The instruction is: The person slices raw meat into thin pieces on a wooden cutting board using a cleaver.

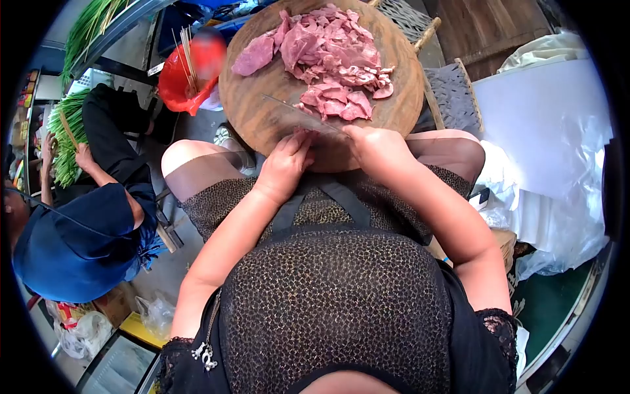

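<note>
A round wooden chopping board (252, 98) is in front of my knees, with a heap of sliced pink raw meat (328, 46) on its far half. My right hand (380, 150) is closed round the handle of a knife (314, 118), whose blade points left across the near part of the board. Beside the blade, my left hand (286, 161) has its fingers bent and pressed down on a small piece of meat (307, 133) at the near edge. The fingers cover most of that piece.
To the left, a red plastic bag-lined container (177, 82) holds thin sticks. A co-worker in dark blue (72, 236) handles long green stalks (69, 128) at far left. Woven seats (453, 95) stand right of the board, near a white sheet-covered surface (531, 125) with clear plastic.
</note>
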The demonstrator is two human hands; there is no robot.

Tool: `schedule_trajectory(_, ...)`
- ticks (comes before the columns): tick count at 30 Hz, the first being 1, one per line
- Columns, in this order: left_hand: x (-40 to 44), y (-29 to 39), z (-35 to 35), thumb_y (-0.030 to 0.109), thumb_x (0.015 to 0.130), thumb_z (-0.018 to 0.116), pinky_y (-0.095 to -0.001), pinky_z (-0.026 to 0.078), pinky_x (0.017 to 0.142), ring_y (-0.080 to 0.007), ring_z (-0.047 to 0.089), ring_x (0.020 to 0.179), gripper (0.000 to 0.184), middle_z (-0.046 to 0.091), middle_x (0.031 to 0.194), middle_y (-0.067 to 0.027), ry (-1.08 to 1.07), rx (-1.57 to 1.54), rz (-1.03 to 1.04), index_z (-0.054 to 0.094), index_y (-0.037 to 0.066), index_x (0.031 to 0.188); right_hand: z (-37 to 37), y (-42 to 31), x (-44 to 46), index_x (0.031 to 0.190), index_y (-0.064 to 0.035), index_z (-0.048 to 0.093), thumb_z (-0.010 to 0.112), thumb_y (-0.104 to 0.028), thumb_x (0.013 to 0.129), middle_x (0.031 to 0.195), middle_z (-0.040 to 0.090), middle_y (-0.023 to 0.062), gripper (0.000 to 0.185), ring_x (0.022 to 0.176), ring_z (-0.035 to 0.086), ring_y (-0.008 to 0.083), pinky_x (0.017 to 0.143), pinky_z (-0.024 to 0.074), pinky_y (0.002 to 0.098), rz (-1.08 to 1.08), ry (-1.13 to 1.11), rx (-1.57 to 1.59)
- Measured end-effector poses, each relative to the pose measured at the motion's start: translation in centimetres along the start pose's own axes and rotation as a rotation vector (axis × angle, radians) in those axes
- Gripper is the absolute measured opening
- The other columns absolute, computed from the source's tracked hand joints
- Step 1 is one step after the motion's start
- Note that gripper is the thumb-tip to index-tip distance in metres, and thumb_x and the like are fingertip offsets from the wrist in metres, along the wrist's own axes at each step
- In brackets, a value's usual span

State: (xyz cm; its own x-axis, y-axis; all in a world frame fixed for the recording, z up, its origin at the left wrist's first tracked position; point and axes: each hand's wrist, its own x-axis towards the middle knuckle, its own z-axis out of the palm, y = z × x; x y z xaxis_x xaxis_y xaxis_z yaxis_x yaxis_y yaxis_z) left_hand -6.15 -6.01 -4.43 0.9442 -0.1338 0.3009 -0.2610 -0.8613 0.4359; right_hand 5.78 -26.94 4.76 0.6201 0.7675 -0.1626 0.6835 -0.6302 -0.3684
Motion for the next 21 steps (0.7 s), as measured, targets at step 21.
schedule_trajectory(21, 0.0, 0.5, -0.3, 0.01, 0.085, 0.073, -0.0371, 0.054, 0.095, -0.0307, 0.065, 0.108, 0.04, 0.066, 0.118, -0.0109, 0.057, 0.006, 0.007, 0.065, 0.001, 0.123, 0.0, 0.8, -0.8, 0.109, -0.007, 0.067, 0.055, -0.019, 0.094, 0.081, 0.07, 0.0194, 0.022, 0.078, 0.07, 0.0389, 0.069, 0.0552, 0.0508, -0.027, 0.039, 0.042)
